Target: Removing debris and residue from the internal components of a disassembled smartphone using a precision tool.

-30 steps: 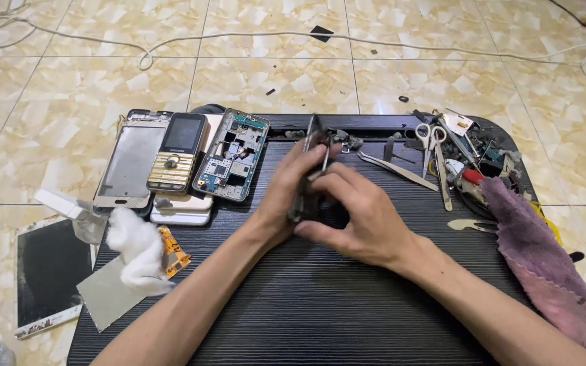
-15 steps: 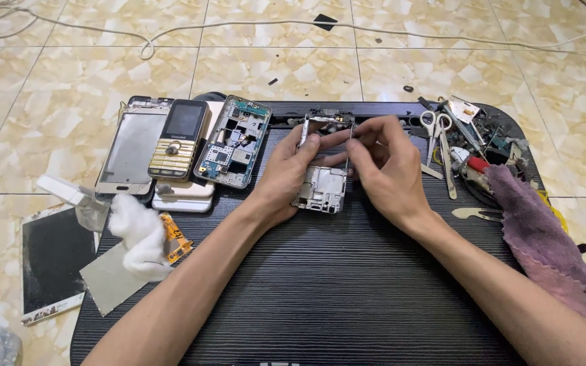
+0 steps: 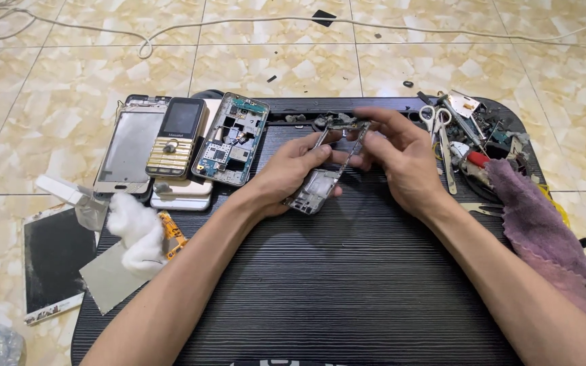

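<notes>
Above the black tray [image 3: 347, 285], both hands [image 3: 347, 166] grip a bare phone frame [image 3: 323, 177] between them.

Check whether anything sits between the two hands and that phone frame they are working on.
Nothing visible does. The left hand grips the lower end of the phone frame and the right hand pinches its upper end, both in direct contact. The frame is tilted above the black ribbed mat, apart from the scissors.

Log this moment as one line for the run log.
left hand: holds phone frame | right hand: grips frame top | under: black mat
</notes>
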